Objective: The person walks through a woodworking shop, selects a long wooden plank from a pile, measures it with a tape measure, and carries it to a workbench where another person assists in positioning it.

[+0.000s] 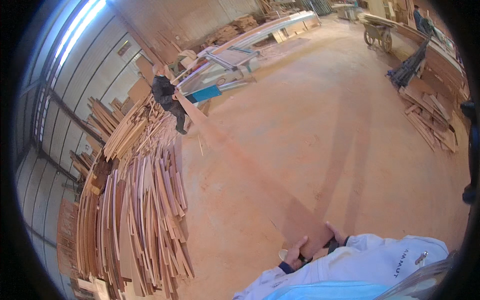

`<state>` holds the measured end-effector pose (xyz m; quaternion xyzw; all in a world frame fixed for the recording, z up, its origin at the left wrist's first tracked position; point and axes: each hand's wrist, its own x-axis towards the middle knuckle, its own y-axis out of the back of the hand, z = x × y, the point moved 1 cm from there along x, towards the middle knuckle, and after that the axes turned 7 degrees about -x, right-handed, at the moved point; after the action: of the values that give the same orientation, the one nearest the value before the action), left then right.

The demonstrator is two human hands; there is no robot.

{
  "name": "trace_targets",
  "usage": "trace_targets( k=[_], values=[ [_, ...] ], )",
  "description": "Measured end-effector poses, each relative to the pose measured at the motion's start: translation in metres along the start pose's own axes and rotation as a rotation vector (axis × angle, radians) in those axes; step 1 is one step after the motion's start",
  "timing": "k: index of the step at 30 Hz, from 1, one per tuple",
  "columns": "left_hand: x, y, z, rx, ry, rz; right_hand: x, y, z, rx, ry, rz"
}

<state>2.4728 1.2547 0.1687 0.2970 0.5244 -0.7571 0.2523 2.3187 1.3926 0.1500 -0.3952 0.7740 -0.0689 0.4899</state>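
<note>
A long reddish-brown wooden board (304,220) stretches from my two hands away toward the far left. My left hand (295,254) grips the left side of its near end, with the thumb lying along the top. On the opposite edge, my right hand (337,233) holds the same end; some of its fingers are hidden beneath the wood. A co-worker in dark clothes (165,92) stands at the far end and has hold of the board there. Between us the board hangs above the dusty floor.
Long stacks of wooden strips (145,215) cover the floor on the left. Behind the co-worker is a saw table (225,67) with a blue panel. Wood offcuts (430,117) lie at the right, a wooden cart (378,35) stands farther back, and another person (422,22) is near it.
</note>
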Motion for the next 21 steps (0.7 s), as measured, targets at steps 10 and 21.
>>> trace_targets(
  k=[10, 21],
  values=[
    [0.085, -0.199, -0.06, -0.136, 0.096, -0.054, -0.093, 0.141, -0.138, -0.095, 0.193, 0.235],
    [0.167, -0.334, -0.128, 0.23, 0.267, -0.318, -0.175, 0.266, -0.227, -0.064, 0.42, 0.586]
  ],
)
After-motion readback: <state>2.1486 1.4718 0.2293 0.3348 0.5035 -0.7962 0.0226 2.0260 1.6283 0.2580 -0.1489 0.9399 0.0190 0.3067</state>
